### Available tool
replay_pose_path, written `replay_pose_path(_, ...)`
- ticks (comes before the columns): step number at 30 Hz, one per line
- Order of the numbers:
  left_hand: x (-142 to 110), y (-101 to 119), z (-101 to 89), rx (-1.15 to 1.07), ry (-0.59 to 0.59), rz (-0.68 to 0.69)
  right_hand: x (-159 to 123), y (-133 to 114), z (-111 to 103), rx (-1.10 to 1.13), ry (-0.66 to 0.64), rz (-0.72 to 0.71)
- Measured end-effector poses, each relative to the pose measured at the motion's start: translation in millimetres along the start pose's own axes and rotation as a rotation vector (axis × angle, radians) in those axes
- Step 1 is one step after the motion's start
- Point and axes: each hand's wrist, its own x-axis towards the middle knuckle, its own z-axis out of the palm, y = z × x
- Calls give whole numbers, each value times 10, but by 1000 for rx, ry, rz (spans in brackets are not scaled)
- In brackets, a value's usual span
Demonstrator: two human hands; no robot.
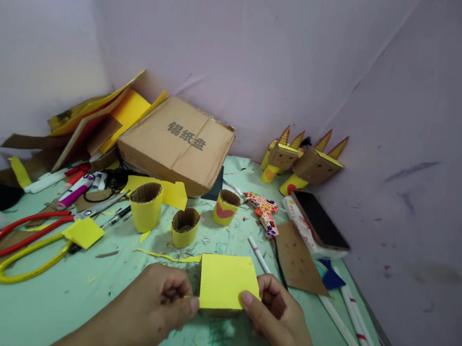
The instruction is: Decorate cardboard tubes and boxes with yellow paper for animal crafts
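A small cardboard box (227, 280) with yellow paper over its top is held low above the green tabletop. My right hand (280, 313) grips its right side, thumb pressed on the yellow face and fingers behind. At the lower left corner, my left hand (166, 298) is closed in a pinch, thumb tip against the box edge; its curled fingertips are partly hidden. Just beyond stand three short corrugated cardboard rings wrapped in yellow: a larger ring (145, 207), a smaller ring (185, 228) and a ring with a pink heart (226, 207).
Red-and-yellow-handled scissors (34, 246) lie at left, near several markers (75, 192). Cardboard sheets (98, 116) lean beside a brown carton (177, 143). Horned cardboard figures (315, 164) stand back right. A patterned glue gun (262, 208), phone (321, 219) and white sticks (355, 342) lie at right.
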Motion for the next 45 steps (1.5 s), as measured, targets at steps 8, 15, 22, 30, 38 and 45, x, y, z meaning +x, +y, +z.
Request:
replay_pose_path(8,20,9,32,-114,19,-61,-14,-27,11,-49,29,9)
replay_pose_path(15,18,47,67,-134,62,-82,-12,-32,18,-66,39,1)
replay_pose_path(22,-5,62,63,-121,78,-71,-12,-27,8,-80,35,3)
replay_pose_path(30,5,41,58,-135,61,-86,-16,-45,16,-66,36,1)
replay_pose_path(38,18,80,46,-141,47,-67,-29,-36,-73,-52,-61,-50)
replay_pose_path(45,16,86,46,-85,41,-84,-22,-62,-95,26,-110,-3)
